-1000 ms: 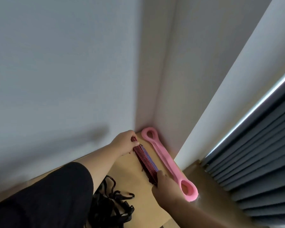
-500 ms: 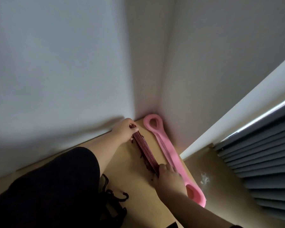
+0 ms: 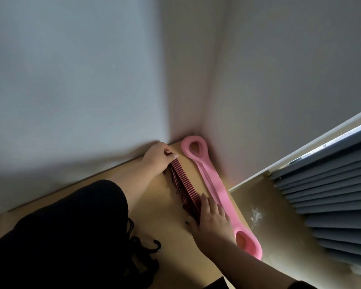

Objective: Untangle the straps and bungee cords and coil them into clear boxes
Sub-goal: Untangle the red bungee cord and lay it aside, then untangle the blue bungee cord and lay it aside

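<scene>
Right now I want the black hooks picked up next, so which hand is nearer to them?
Left. The left hand grips the red cords' far end; its sleeve passes beside the black hooks. The right hand rests on the near end, farther right.

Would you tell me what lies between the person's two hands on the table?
In the head view, the red striped cord bundle stretches from the left hand to the right hand.

A bundle of red-and-dark striped bungee cords (image 3: 183,184) lies stretched straight on the tan tabletop, running diagonally away toward the wall corner. Just beside it, parallel, lies a flat pink strap (image 3: 212,184) with a loop at each end. A tangle of black hooked cords (image 3: 142,247) sits at the near edge.
</scene>
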`<action>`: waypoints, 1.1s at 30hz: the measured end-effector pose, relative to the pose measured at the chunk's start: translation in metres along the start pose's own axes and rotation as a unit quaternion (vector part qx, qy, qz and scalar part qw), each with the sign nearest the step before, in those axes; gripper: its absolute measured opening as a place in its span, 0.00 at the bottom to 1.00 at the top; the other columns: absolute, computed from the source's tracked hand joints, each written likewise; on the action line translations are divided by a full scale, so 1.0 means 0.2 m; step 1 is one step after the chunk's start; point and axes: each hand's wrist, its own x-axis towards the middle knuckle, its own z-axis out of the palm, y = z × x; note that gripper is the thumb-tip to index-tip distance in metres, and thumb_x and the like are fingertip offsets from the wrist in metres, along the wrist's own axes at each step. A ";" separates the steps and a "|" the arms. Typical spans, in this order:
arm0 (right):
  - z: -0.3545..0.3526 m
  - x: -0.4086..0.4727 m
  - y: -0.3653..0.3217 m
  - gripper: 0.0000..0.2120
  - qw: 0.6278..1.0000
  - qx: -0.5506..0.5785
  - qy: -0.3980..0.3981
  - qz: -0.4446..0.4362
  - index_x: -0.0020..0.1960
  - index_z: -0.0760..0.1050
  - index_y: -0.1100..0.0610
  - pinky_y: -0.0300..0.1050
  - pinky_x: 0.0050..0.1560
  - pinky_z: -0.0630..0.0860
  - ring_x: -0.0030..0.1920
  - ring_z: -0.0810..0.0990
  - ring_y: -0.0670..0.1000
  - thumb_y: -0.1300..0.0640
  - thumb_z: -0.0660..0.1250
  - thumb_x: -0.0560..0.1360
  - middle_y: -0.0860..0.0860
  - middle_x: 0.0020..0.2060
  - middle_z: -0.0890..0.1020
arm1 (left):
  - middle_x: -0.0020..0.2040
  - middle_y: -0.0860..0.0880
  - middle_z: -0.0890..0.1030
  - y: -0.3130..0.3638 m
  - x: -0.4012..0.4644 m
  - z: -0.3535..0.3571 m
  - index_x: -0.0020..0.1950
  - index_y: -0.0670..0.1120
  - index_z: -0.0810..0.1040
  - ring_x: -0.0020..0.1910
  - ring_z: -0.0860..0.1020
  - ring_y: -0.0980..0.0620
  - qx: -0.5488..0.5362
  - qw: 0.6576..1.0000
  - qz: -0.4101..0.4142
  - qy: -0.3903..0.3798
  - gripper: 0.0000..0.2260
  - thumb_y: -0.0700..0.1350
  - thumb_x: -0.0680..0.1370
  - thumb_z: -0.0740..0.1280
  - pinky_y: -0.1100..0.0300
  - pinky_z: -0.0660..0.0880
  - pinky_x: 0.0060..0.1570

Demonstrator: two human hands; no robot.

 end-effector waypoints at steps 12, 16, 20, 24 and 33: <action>-0.03 0.03 -0.03 0.39 0.999 -0.028 -0.021 -0.023 0.82 0.36 0.53 0.46 0.74 0.38 0.82 0.44 0.52 0.34 0.48 0.81 0.51 0.83 0.44 | 0.45 0.58 0.77 -0.02 -0.09 -0.05 0.48 0.50 0.78 0.45 0.76 0.55 -0.028 0.998 0.020 0.047 0.10 0.56 0.77 0.70 0.65 0.64 0.38; -0.03 0.01 -0.06 0.37 0.998 -0.036 -0.034 -0.035 0.82 0.37 0.52 0.47 0.73 0.36 0.82 0.41 0.52 0.35 0.46 0.82 0.51 0.82 0.40 | 0.44 0.55 0.78 -0.06 -0.15 -0.05 0.48 0.46 0.78 0.48 0.78 0.51 -0.032 0.999 0.023 0.033 0.10 0.53 0.77 0.70 0.58 0.70 0.44; -0.06 0.01 -0.09 0.36 0.998 -0.040 -0.029 -0.044 0.82 0.36 0.52 0.49 0.75 0.37 0.82 0.39 0.53 0.37 0.46 0.83 0.51 0.82 0.38 | 0.48 0.55 0.78 -0.12 -0.25 -0.06 0.52 0.47 0.79 0.50 0.77 0.52 -0.041 0.998 0.021 0.040 0.09 0.52 0.78 0.70 0.58 0.71 0.49; -0.09 0.01 -0.14 0.38 0.995 -0.054 -0.029 -0.080 0.82 0.35 0.54 0.50 0.77 0.39 0.81 0.39 0.53 0.36 0.48 0.82 0.52 0.82 0.38 | 0.49 0.50 0.79 -0.23 -0.41 -0.12 0.51 0.45 0.79 0.49 0.78 0.49 -0.043 0.998 0.039 0.029 0.07 0.48 0.78 0.69 0.51 0.75 0.54; -0.03 -0.05 -0.42 0.33 0.970 -0.092 -0.031 -0.221 0.81 0.53 0.54 0.51 0.79 0.53 0.81 0.52 0.55 0.42 0.56 0.81 0.55 0.81 0.54 | 0.46 0.53 0.78 -0.53 -0.82 -0.29 0.52 0.45 0.81 0.46 0.75 0.54 -0.037 0.997 0.025 0.068 0.05 0.43 0.79 0.67 0.61 0.68 0.45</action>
